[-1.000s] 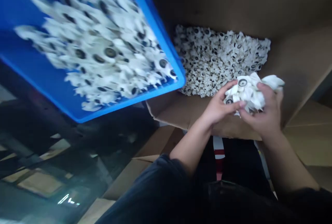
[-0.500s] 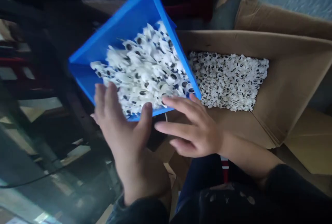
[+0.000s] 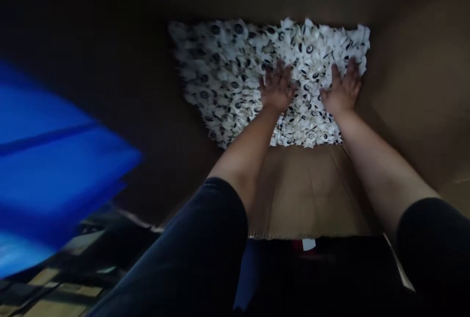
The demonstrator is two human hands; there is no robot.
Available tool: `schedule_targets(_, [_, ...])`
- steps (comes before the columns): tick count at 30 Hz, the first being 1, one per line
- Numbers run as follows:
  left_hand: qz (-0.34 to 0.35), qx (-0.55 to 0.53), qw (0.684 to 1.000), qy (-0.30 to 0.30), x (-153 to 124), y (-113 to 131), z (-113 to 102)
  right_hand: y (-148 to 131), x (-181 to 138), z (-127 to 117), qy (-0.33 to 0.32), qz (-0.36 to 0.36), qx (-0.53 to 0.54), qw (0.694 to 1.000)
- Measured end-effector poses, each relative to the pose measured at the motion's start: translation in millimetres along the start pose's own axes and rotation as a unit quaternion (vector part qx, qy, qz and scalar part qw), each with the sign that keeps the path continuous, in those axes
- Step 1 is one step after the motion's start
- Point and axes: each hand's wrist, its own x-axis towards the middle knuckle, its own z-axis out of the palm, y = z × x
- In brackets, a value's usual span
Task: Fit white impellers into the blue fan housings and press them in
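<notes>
1. Two hands in frame, both the person's own, both reaching down into one cardboard box (image 3: pixel 312 194) in the centre and right of the frame.
2. Left hand (image 3: pixel 276 89): palm down on the heap of white parts (image 3: pixel 235 77), upper centre of frame. Fingers spread apart, tips pressed into the pile; not visibly clamped on any one part.
3. Right hand (image 3: pixel 343 93): palm down on the same heap, upper right of centre, near the heap's right edge. Fingers also spread, laid flat; whether any part is pinched underneath, cannot tell.
4. Hands sit side by side, apart, not touching each other.
5. Parts: too many to count, well over a hundred. Small white bladed pieces, each with a dark round hub. They cover the box floor in one patch across the upper centre.
6. One blue bin (image 3: pixel 55 170) at left edge of frame, heavily blurred, outside the box and well apart from both hands. Contents not visible.
7. Two dark sleeves (image 3: pixel 205 253), pushed up, forearms bare.
8. Writing or labels: nothing legible on box, bin or parts; frame is dim and motion-blurred.
9. Small red and white patch (image 3: pixel 306 244) at bottom centre below the box's near wall; cannot tell what it is.
</notes>
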Motion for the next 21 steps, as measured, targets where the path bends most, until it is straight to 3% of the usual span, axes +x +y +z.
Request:
schedule_targets(2, [-0.041,0.051,0.998,-0.007,12,-7,17,5,21,9,0.002,-0.040,-0.038,0.998])
schedule_targets(4, [-0.068,0.095,0.993,-0.016,2,-9,30,9,21,25,-0.021,-0.061,-0.074,0.995])
schedule_targets(9, [-0.042,0.179,0.970,-0.157,-60,-4,33,9,-51,62,-0.132,-0.053,-0.095,0.985])
schedule_targets(13, [-0.062,0.178,0.955,-0.228,-73,-3,22,10,-92,69,-0.200,-0.015,-0.108,0.974])
schedule_targets(21, [-0.223,0.130,0.942,-0.214,-85,-4,40,20,-85,73,-0.225,0.031,-0.125,0.966])
